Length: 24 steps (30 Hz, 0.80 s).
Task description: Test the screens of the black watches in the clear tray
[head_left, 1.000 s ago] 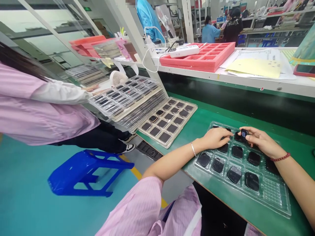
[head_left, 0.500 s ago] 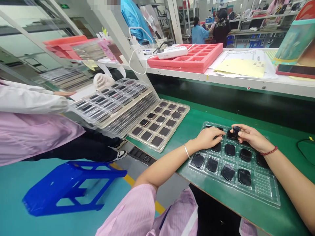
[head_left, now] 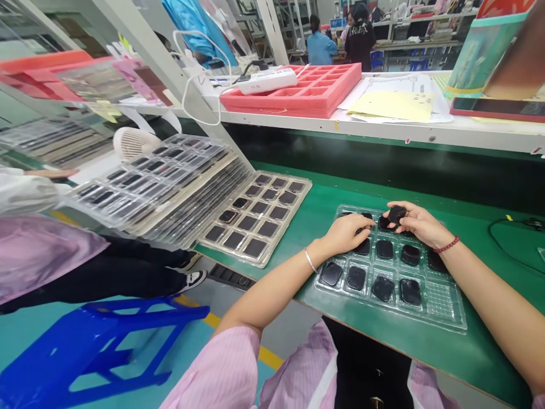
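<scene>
My right hand (head_left: 415, 222) pinches a small black rounded-square piece (head_left: 397, 214) between thumb and fingers, tilted above the far rows of a clear plastic tray (head_left: 440, 301). My left hand (head_left: 346, 233) rests over the tray's far left part, fingers bent; whatever its fingertips touch is too small to make out. Several similar black pieces sit in the tray's compartments, among them one at the near left (head_left: 331, 273) and one near the front (head_left: 410, 291). The near right compartment holds no piece. The tray lies on the green table (head_left: 481, 346).
Left of the clear tray lies a beige tray of dark squares (head_left: 266, 250), beside a stack of trays (head_left: 187, 199). A white shelf (head_left: 383, 129) with a red foam tray (head_left: 323, 102) runs behind. A blue stool (head_left: 55, 352) and another person's sleeve (head_left: 25, 193) are at left.
The view has shifted, so most things appear further left. The black piece in my right hand has turned and shows more of its broad face. My left hand stays over the tray.
</scene>
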Tool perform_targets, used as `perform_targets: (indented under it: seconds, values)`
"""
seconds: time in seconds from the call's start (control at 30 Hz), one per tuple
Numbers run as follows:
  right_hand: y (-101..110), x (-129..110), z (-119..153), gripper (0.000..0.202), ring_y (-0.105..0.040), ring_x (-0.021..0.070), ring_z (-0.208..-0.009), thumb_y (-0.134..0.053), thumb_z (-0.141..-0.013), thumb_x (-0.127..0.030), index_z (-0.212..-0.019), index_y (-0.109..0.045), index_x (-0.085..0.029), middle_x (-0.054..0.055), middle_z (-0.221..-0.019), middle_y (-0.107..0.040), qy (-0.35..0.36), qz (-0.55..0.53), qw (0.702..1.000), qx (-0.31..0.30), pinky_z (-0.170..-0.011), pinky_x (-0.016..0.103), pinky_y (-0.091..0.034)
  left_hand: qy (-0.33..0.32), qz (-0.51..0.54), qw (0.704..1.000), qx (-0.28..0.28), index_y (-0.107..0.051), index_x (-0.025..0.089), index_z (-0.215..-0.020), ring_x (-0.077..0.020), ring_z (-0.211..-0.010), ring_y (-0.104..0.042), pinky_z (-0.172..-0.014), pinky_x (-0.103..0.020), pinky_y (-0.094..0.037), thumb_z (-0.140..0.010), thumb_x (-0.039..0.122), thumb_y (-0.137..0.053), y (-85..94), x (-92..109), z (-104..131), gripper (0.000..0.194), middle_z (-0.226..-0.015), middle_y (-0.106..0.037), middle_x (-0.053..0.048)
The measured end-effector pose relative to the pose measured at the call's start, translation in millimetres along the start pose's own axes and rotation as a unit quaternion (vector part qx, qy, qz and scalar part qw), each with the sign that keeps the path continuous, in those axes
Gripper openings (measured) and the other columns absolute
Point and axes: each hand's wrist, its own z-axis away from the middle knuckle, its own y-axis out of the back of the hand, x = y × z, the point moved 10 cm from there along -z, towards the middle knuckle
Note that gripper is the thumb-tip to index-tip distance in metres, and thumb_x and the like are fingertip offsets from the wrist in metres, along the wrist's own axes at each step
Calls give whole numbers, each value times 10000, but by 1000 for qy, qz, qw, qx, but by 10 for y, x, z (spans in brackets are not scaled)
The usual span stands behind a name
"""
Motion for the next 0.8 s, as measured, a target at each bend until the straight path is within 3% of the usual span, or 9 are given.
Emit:
perform_targets:
  seconds: [0.1,0.23,0.33,0.43,0.57,0.7,0.8]
  values:
    - [3,6,-6,450,-733,216,-892,-797,-757,-268,-1181,-654,-229,97,-1164,-721,-8,-28,1000,2,-669,278,-613,4,2,1000,3,-673,174,-1178,-208,-994,-669,-919,-349,-520,-946,220,-498,4,-16,-5,294,-1037,-734,-59]
    - [26,6,-18,339,-724,206,-865,-841,-741,-343,-973,-633,-209,86,-1001,-748,-19,-73,997,25,-706,292,-606,10,18,1000,7,-678,177,-1172,-208,-1015,-679,-944,-352,-526,-946,225,-494,2,-45,-6,295,-1072,-737,-64]
    - [28,-148,51,329,-686,180,-822,-827,-724,-414,-863,-614,-204,51,-900,-725,6,-28,999,38,-738,297,-583,15,28,999,12,-678,176,-1168,-208,-1012,-685,-952,-360,-532,-952,241,-493,-1,-74,-2,291,-1069,-737,-64]
    - [51,-373,305,244,-611,130,-711,-764,-786,-392,-894,-658,-201,-3,-780,-663,28,47,996,71,-704,255,-528,14,28,999,8,-673,186,-1173,-203,-1004,-685,-952,-360,-535,-948,240,-507,-9,-81,3,285,-1059,-737,-56]
    - [32,-526,925,137,-557,147,-677,-765,-800,-303,-857,-690,-205,0,-736,-641,46,137,983,115,-662,272,-466,-1,0,1000,-4,-669,186,-1180,-207,-1010,-677,-954,-370,-535,-944,235,-513,-32,-37,20,287,-1061,-731,-57]
    - [-27,-383,1558,199,-594,237,-731,-619,-899,-374,-765,-648,-230,47,-768,-659,54,347,919,178,-719,391,-485,-5,-16,1000,-8,-671,184,-1174,-216,-1008,-670,-953,-385,-534,-932,224,-519,-70,-16,29,288,-1051,-730,-56]
    - [-91,-222,1884,196,-610,324,-939,-561,-919,-366,-803,-649,-234,102,-945,-687,77,467,854,217,-891,518,-476,2,-10,1000,-1,-668,179,-1178,-214,-1019,-669,-962,-385,-536,-937,218,-508,-41,-15,14,291,-1076,-726,-62]
